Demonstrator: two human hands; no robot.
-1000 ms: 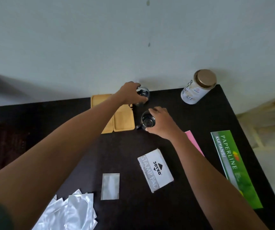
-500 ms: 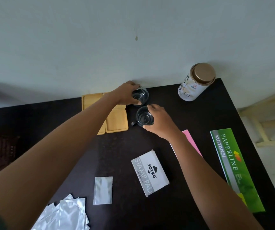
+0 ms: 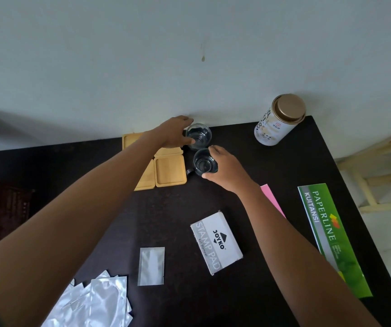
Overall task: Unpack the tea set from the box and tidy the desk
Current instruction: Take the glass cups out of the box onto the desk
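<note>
Two small clear glass cups stand at the back of the dark desk, close to the wall. My left hand wraps the left side of the far glass cup. My right hand grips the near glass cup, whose dark handle sticks out to the left. Wooden coasters lie side by side just left of the cups, partly under my left forearm.
A white tea canister with a gold lid stands at the back right. A stamp pad box, a small clear sachet, silver foil packets, a pink paper and a green receipt book lie nearer me.
Both hands stay on their cups. The near cup has moved closer to the far one, and the camera view has shifted slightly.
</note>
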